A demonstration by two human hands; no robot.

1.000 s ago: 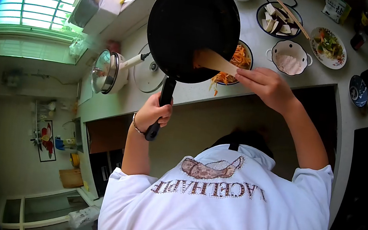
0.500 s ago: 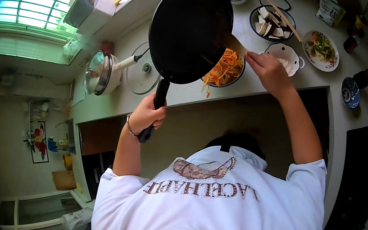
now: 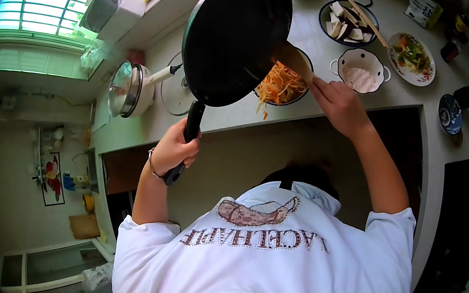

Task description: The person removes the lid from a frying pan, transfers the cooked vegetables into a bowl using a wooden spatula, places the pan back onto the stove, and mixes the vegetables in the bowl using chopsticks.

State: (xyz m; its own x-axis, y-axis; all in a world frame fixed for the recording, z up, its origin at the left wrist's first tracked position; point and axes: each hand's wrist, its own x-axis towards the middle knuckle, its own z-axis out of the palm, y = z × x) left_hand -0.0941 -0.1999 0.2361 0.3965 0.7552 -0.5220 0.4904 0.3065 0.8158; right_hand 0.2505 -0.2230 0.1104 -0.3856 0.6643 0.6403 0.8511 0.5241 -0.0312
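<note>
My left hand (image 3: 179, 149) is wrapped round the handle of a black frying pan (image 3: 234, 44), which is tipped steeply over the counter. In my right hand (image 3: 342, 106) is a wooden spatula (image 3: 298, 65), its blade at the pan's right rim. Just below that rim, a bowl (image 3: 299, 100) holds orange and pale shredded vegetables (image 3: 282, 85), like carrot. Some shreds hang over the bowl's near edge. The pan covers part of the bowl.
Right of the bowl are a two-handled white bowl (image 3: 342, 65) of pale contents, a dark-rimmed bowl (image 3: 323, 30) of cut pieces under chopsticks (image 3: 365, 18), and a plate (image 3: 397, 67) of chopped vegetables. A lidded pot (image 3: 141, 94) stands left. The counter edge (image 3: 232, 123) runs before me.
The pan has shifted slightly left and tilted further, with my left hand moving along. The spatula blade shows more clearly at the rim, and more of the two-handled bowl is visible.
</note>
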